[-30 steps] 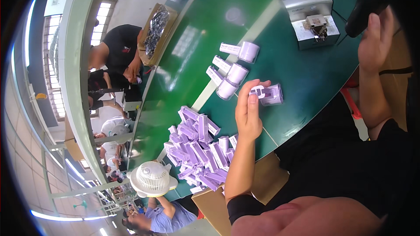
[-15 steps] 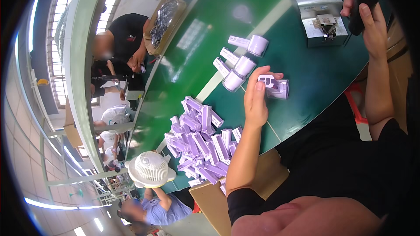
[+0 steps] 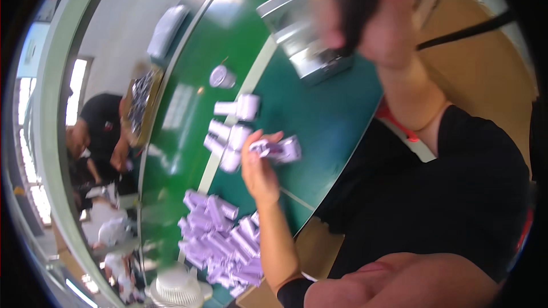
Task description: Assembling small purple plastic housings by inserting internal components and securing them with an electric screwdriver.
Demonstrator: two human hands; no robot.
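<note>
My left hand (image 3: 262,174) is closed around a lilac plastic housing (image 3: 287,149), holding it over the green table. The housing has an open hollow end pointing right. My right hand (image 3: 391,28), raised at the upper right, grips a black electric screwdriver (image 3: 357,3). Both that hand and the screwdriver are smeared by motion, and the tool's tip cannot be made out. Partly behind them stands a silver metal box (image 3: 308,43), like a screw feeder. Several lilac cup-shaped parts with handles (image 3: 246,107) lie just beyond my left hand.
A heap of lilac handle pieces (image 3: 220,239) covers the table left of my left forearm. Near it stands a white fan (image 3: 177,290). One lilac cup (image 3: 222,77) sits farther off. Across the table, a person (image 3: 103,120) works beside a carton of dark parts (image 3: 141,102).
The whole view has swung, shifting the table and parts leftward. My right hand has brought the screwdriver across in front of the metal box. My left hand still holds the lilac housing.
</note>
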